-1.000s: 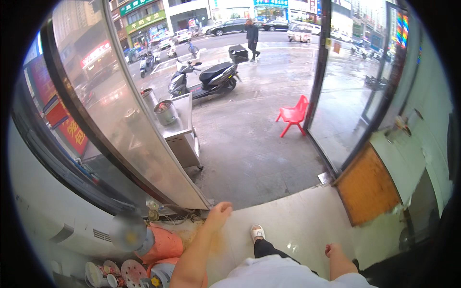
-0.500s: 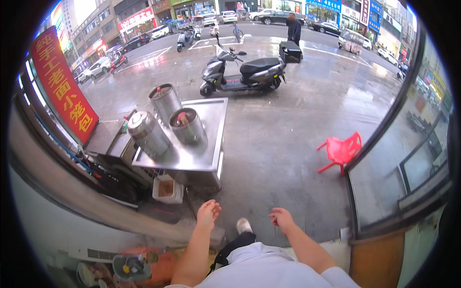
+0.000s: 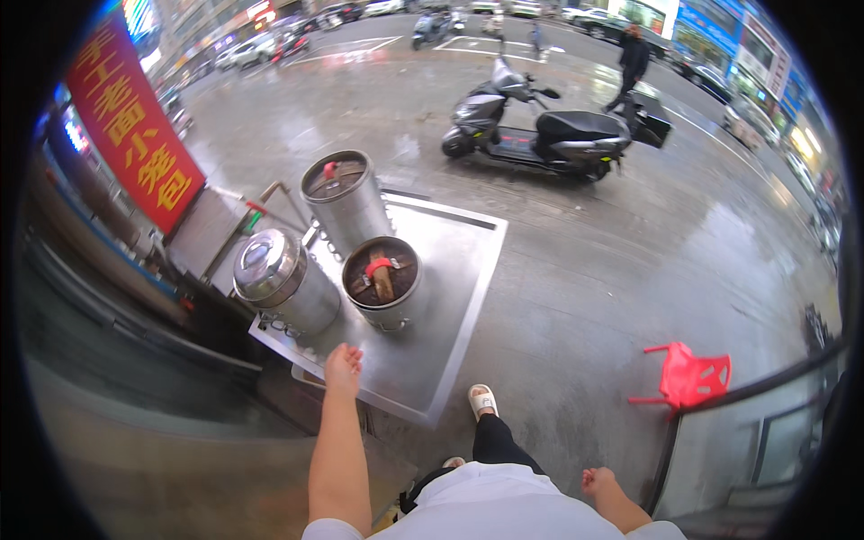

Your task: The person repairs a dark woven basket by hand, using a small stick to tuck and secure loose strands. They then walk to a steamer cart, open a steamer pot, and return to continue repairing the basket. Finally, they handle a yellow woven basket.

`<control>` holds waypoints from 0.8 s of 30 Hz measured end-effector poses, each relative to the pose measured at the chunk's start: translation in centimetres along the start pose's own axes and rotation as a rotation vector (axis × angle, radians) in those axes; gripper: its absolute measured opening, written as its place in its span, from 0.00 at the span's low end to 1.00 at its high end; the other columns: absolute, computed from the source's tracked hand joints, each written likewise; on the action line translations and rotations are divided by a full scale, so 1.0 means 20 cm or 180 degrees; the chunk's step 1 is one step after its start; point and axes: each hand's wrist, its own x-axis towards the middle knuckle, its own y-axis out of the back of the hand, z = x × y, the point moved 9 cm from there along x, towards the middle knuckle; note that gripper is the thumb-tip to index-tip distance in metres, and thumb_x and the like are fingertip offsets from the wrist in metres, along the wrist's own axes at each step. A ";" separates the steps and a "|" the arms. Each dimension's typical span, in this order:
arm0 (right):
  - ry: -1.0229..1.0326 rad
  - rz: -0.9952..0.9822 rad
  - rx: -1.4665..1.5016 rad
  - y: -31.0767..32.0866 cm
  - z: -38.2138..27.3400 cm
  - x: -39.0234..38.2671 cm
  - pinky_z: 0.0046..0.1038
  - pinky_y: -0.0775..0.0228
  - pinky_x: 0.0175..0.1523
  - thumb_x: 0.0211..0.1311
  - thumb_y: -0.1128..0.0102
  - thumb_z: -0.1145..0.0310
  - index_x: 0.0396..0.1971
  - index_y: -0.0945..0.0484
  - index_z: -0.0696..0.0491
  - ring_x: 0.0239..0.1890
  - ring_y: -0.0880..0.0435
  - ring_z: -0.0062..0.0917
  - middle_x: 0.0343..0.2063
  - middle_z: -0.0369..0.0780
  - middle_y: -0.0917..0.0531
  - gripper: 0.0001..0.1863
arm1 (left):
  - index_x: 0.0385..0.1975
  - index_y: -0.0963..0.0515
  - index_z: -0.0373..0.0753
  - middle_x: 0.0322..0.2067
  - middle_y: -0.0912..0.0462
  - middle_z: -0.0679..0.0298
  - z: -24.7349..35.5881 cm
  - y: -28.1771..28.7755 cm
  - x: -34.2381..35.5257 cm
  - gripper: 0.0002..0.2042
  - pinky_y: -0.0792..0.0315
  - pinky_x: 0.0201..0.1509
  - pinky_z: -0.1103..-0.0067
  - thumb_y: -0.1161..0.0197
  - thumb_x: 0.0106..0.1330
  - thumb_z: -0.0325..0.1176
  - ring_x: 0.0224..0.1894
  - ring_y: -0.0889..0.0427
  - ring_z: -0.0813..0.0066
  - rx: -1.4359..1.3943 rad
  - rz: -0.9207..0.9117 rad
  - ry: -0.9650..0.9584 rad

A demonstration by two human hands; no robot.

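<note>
My left hand (image 3: 344, 369) is in front of me at the near edge of a stainless steel table (image 3: 454, 288), its fingers loosely curled and nothing seen in them. Low on the right, my right hand (image 3: 598, 481) hangs with curled fingers, and it appears to hold nothing. On the table stand three tall metal pots. One pot (image 3: 310, 310), at the left, has a shiny domed lid. The back pot (image 3: 355, 211) and the front pot (image 3: 396, 318) have dark, sunken tops with red-wrapped handles. Neither hand appears to touch a pot.
A red plastic chair (image 3: 693, 378) stands at the right beside a glass door frame (image 3: 765, 387). Farther out, a grey scooter (image 3: 540, 135) is parked on wet pavement, with a person in dark clothes (image 3: 634, 63) behind it. A red banner (image 3: 130, 121) stands at the left.
I have stepped forward, so the table and pots look closer. My left hand now appears over the table's near edge. My right hand has dropped lower and farther right. The distant person has moved.
</note>
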 end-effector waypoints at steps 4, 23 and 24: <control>0.0967 -0.0778 -0.1079 -0.91 -0.53 -0.14 0.28 0.33 0.21 0.70 0.53 0.71 0.39 0.28 0.52 0.18 0.26 0.26 0.24 0.41 0.21 0.05 | 0.48 0.26 0.39 0.41 0.20 0.64 0.30 0.31 0.23 0.13 0.31 0.40 0.75 0.44 0.70 0.39 0.39 0.19 0.73 -0.0080 0.1176 -0.0151; 0.6268 -0.3384 -0.4802 -3.65 0.21 -2.46 0.41 0.25 0.35 0.61 0.38 0.60 0.40 0.20 0.49 0.30 0.17 0.40 0.24 0.42 0.18 0.11 | 0.64 0.35 0.36 0.41 0.17 0.58 -0.10 -0.41 0.03 0.24 0.25 0.40 0.80 0.43 0.68 0.31 0.37 0.17 0.72 0.0945 -0.0178 0.1136; 0.6492 -0.3369 -0.5212 -3.69 0.29 -2.45 0.43 0.25 0.35 0.60 0.37 0.60 0.38 0.21 0.50 0.32 0.17 0.43 0.25 0.43 0.17 0.11 | 0.63 0.33 0.36 0.41 0.17 0.59 -0.15 -0.44 0.02 0.23 0.25 0.39 0.80 0.43 0.68 0.31 0.37 0.16 0.72 0.0817 -0.0203 0.1083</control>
